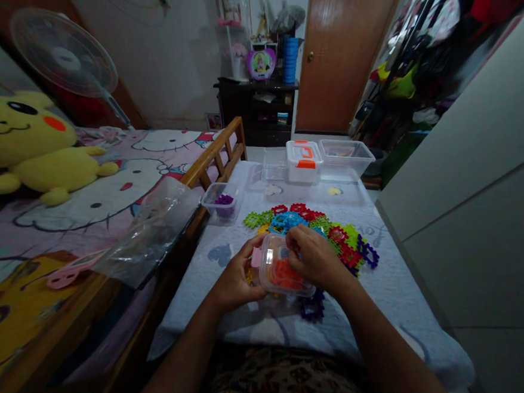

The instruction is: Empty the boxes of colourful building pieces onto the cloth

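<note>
My left hand point(245, 275) grips the left side of a small clear plastic container point(274, 270), thumb in front and fingers behind. Orange pieces point(286, 274) show through its lid, and a pink latch point(256, 257) sticks out beside my left fingers. Curled over the far right edge of the container is my right hand point(313, 256), closed against the lid; its fingertips are partly hidden. Under and beyond the container lies a spread of gear-shaped plastic pieces point(349, 253) in red, green, blue, yellow and purple.
An open clear tub point(220, 202) with purple pieces stands at the table's left edge. At the far end are a white lidded box point(303, 162) with orange clips and a clear bin point(347, 159). A wooden bed rail point(214, 155) borders the left; a white cabinet point(478, 205) stands right.
</note>
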Motion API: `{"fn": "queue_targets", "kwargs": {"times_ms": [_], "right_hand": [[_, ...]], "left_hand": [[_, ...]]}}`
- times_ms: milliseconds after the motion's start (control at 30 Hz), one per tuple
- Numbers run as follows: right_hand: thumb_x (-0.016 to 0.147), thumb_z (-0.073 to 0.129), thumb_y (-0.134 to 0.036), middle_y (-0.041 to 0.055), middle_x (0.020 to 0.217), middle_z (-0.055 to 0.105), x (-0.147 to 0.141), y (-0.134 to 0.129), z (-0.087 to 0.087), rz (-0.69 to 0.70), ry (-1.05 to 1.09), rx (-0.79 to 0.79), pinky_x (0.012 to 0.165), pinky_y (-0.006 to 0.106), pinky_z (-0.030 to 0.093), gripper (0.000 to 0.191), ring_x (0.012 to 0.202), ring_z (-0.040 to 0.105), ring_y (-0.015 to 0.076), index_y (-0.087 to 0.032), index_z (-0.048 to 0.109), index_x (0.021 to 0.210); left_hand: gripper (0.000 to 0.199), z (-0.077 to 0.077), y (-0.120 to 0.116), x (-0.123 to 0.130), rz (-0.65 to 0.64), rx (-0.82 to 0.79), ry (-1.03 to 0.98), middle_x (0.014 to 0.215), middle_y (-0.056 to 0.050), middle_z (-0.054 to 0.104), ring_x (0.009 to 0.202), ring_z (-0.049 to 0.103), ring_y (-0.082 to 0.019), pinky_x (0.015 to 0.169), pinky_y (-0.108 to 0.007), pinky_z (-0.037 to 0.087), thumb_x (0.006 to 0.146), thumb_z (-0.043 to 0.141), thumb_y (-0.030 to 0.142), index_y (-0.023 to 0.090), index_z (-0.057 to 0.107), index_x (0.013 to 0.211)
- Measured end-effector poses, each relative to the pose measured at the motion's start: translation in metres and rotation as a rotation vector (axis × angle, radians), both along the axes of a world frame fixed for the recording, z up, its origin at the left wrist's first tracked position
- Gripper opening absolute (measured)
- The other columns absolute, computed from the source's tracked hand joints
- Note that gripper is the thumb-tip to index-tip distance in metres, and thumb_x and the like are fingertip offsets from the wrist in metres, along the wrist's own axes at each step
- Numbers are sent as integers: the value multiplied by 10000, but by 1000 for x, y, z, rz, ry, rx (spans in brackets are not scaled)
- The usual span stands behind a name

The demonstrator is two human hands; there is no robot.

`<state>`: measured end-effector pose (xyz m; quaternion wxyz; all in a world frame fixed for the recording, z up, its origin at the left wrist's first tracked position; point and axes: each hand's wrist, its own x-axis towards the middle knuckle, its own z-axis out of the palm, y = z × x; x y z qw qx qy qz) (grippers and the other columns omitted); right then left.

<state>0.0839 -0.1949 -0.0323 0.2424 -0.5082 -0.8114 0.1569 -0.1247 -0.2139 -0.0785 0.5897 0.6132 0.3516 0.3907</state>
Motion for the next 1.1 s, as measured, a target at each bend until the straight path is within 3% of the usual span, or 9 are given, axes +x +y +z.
{"fn": "queue_targets", "kwargs": {"times_ms": [467,733,967,1100], "right_hand": [[720,511,-78,28,789,562,-12,-5,5,-24,-60,-25,661,281,329,158,709,463,172,-210,527,805],[706,467,-86,30,784,579,-13,-9,2,-60,-7,17,653,284,329,177,697,472,172,-215,505,821],[818,540,-225,25,798,591,-18,-15,0,14,153,-8,654,273,353,34,696,497,156,-212,511,808],[935,491,-283,29,770,597,-24,-17,-3,-3,165,83,656,281,351,180,693,507,158,-214,524,772]], "left_hand": [[922,-3,17,-25,-132,-20,-6,1490,-132,481,1304,539,-307,1062,-400,478,671,834,196,265,395,1479],[959,-10,16,-24,-81,-38,-64,1493,-144,482,1288,553,-338,1027,-403,503,640,846,184,260,403,1487],[872,-3,15,-19,67,-50,-221,1381,-129,581,1202,610,-318,960,-339,537,604,877,183,243,507,1392],[943,-4,9,-13,71,-165,-326,1394,-122,574,1092,668,-291,860,-323,570,601,892,219,281,446,1430]]}}
